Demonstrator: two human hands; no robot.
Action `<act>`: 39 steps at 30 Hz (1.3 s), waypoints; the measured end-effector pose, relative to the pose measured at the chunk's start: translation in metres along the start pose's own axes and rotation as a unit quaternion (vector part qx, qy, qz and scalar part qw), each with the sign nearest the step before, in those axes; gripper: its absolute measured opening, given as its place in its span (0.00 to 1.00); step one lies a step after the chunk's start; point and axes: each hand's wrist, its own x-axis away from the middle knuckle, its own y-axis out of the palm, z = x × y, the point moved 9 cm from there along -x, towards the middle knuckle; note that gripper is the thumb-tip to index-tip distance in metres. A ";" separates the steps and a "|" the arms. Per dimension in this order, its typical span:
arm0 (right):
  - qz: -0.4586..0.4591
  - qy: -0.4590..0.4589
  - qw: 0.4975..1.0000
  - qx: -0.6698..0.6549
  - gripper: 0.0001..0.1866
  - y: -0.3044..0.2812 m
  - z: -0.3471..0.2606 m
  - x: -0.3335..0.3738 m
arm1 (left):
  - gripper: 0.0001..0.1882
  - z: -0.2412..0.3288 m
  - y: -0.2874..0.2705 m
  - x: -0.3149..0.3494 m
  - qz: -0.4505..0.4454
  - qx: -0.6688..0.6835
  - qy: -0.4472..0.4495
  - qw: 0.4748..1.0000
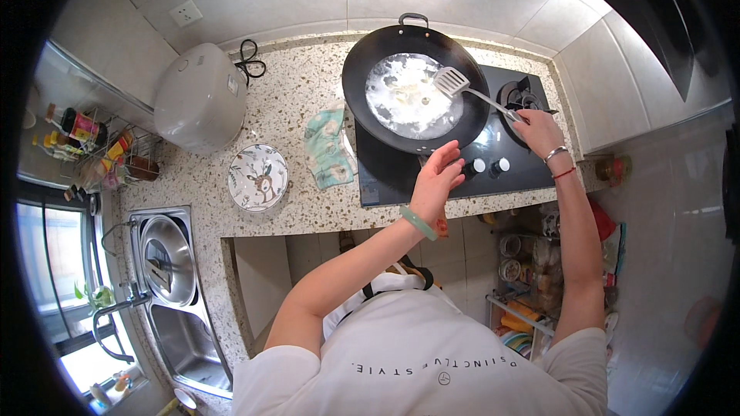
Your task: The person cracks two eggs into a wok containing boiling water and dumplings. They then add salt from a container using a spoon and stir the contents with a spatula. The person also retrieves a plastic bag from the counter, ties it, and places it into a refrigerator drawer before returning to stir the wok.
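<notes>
A black wok (362,112) sits on the cooktop, with white, foamy-looking liquid (401,115) inside and a yellowish patch in its middle. My right hand (539,135) is closed round the handle of a slotted metal spatula (455,83), whose head hangs over the wok's right side. Whether the spatula touches the liquid is unclear. Just in front of the wok's near rim is my left hand (438,181), its fingers stretched out and together. Nothing shows in it, though the area beneath the palm is hidden.
The black gas cooktop (378,177) has two knobs and a bare burner (520,96) at right. A patterned cloth (327,146), a deer-print plate (258,177) and a white rice cooker (200,100) are on the counter. A pan lid (166,258) lies at the sink (185,347).
</notes>
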 end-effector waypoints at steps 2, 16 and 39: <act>0.005 -0.011 1.000 0.006 0.12 -0.003 -0.004 0.001 | 0.24 0.001 0.000 0.001 -0.004 -0.003 0.000 1.000; -0.054 0.025 0.982 0.176 0.10 -0.064 -0.033 0.030 | 0.19 -0.010 0.006 -0.001 -0.028 -0.014 -0.018 0.999; -0.116 -0.038 0.992 0.004 0.16 0.012 -0.043 0.026 | 0.19 -0.008 0.002 0.002 -0.017 -0.022 -0.020 0.999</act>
